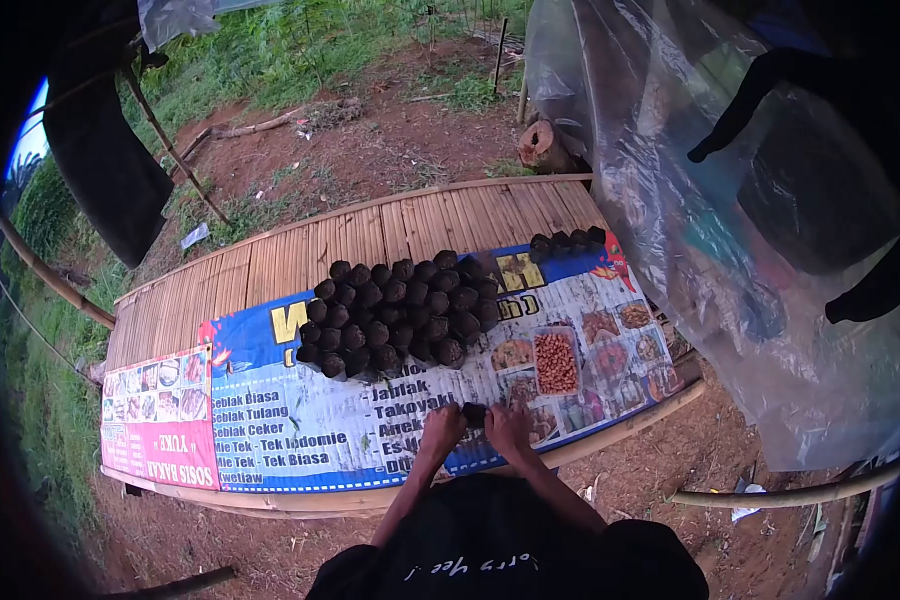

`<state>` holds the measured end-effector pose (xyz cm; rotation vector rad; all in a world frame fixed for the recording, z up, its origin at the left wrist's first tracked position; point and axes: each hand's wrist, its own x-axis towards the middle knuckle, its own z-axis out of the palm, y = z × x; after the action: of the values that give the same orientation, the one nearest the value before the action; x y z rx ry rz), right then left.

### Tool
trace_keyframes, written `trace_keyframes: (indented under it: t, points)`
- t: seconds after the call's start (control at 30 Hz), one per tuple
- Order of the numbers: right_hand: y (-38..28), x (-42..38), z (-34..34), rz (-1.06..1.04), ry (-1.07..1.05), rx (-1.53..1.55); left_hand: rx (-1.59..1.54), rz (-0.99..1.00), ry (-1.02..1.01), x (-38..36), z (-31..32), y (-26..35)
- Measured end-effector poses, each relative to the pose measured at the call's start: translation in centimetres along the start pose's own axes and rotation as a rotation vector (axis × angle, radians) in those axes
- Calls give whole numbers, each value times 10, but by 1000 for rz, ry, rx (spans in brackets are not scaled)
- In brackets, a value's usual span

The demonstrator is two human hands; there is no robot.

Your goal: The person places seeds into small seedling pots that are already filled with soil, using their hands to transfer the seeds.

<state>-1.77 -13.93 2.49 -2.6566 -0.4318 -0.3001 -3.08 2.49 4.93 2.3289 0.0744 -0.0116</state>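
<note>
My left hand (444, 428) and my right hand (508, 430) are close together at the near edge of the table. Between them is a small black planting bag (474, 412), with the fingers of both hands closed on its sides. Beyond my hands stands a large cluster of similar black planting bags (390, 310), packed side by side and looking filled with dark soil. Right of the cluster, a clear tray (556, 388) holds reddish-brown kernels that look like peanuts.
The bamboo-slat table (370, 228) is partly covered by a printed food-menu banner (290, 415). Several more black bags (568, 241) stand at its far right. Clear plastic sheeting (660, 230) hangs on the right. A cut log (545, 147) lies behind the table.
</note>
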Motion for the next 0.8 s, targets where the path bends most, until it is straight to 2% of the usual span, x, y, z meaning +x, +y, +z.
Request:
trace_keyframes:
  t: [0.13,0.23,0.8]
  points:
    - [-5,0,-10,-6,67,30,-81,48,85,-1,-6,8]
    - [-7,0,-7,12,107,26,-53,35,58,3,1,-1]
    - [-6,2,6,121,43,60,-13,38,15,22,4,-9]
